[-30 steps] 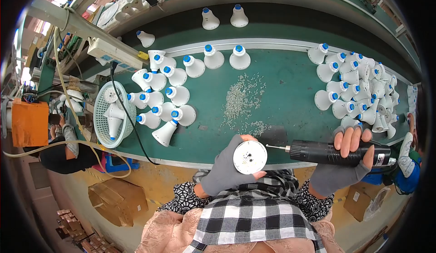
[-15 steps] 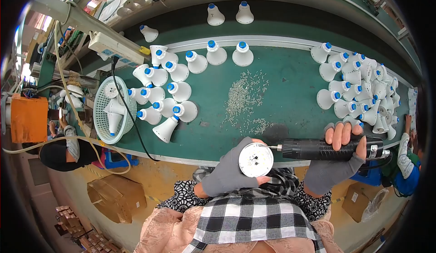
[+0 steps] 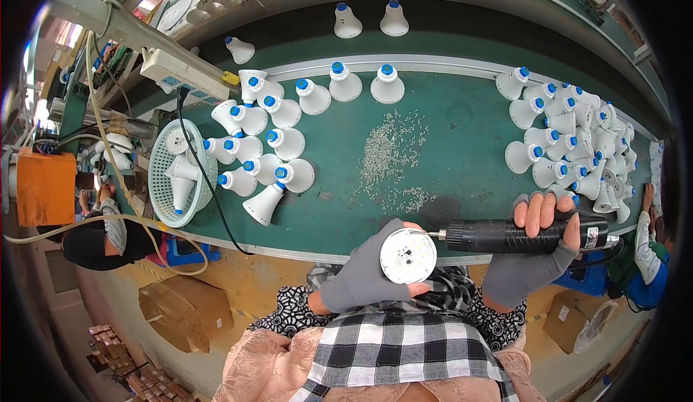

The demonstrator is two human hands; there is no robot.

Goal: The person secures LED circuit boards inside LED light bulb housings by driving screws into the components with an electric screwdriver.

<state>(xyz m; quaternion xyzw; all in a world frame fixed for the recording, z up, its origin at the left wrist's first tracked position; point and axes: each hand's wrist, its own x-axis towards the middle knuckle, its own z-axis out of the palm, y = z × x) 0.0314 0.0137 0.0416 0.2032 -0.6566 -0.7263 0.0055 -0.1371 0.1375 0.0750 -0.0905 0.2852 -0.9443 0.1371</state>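
My left hand point(image 3: 368, 272), in a grey fingerless glove, grips a white round lamp body point(image 3: 408, 256) with its circuit face turned up. My right hand point(image 3: 538, 247), gloved the same way, is wrapped round a black electric screwdriver point(image 3: 484, 236). The screwdriver lies level, and its tip meets the upper right edge of the circuit face. Beyond my hands, a pile of small screws point(image 3: 386, 156) is spread on the green table point(image 3: 462, 142).
White lamp bodies with blue caps stand at the left point(image 3: 285, 144) and in a larger group at the right point(image 3: 545, 138). A mint basket point(image 3: 162, 203) holds more. A black cable point(image 3: 206, 178) crosses the left side. Other people point(image 3: 646, 258) sit at both sides.
The view has shifted very slightly. My hands, the lamp body and the screwdriver keep almost the same places.
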